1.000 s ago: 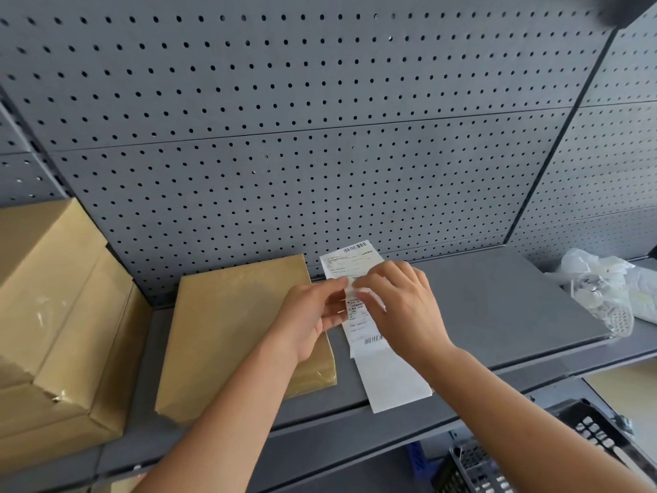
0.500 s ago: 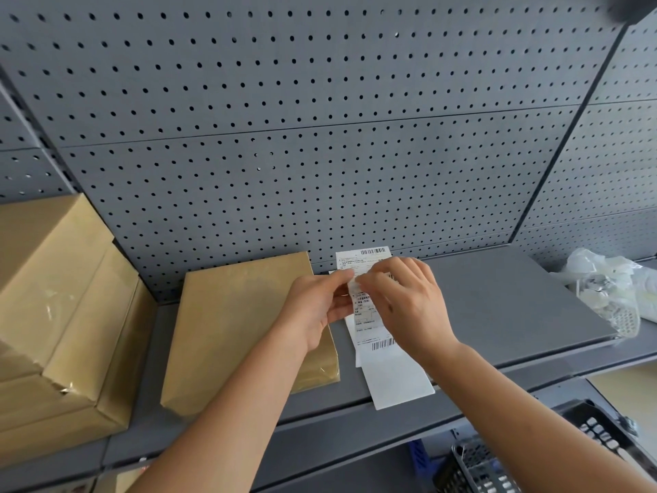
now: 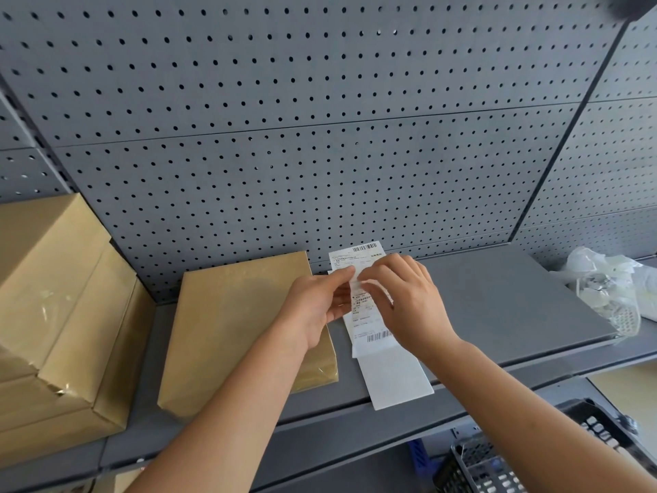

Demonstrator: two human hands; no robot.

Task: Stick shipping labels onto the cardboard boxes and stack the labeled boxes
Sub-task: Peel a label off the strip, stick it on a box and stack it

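Note:
A white shipping label [image 3: 362,313] with barcodes hangs over the grey shelf [image 3: 497,300], its blank backing strip [image 3: 394,378] trailing toward the shelf's front edge. My left hand [image 3: 313,307] pinches the label's left edge. My right hand [image 3: 409,300] pinches it from the right, fingertips meeting near the label's upper middle. A flat brown cardboard box [image 3: 231,329] lies on the shelf just left of the label, partly under my left wrist. At the far left stands a stack of larger cardboard boxes [image 3: 53,314].
A grey pegboard wall [image 3: 320,137] backs the shelf. A crumpled clear plastic bag [image 3: 611,290] lies at the right end. Below the shelf, at the lower right, is a dark plastic crate [image 3: 533,460].
The label and both hands have shifted slightly right and up in the view. The fingers keep working at the label's upper part; the boxes have not moved.

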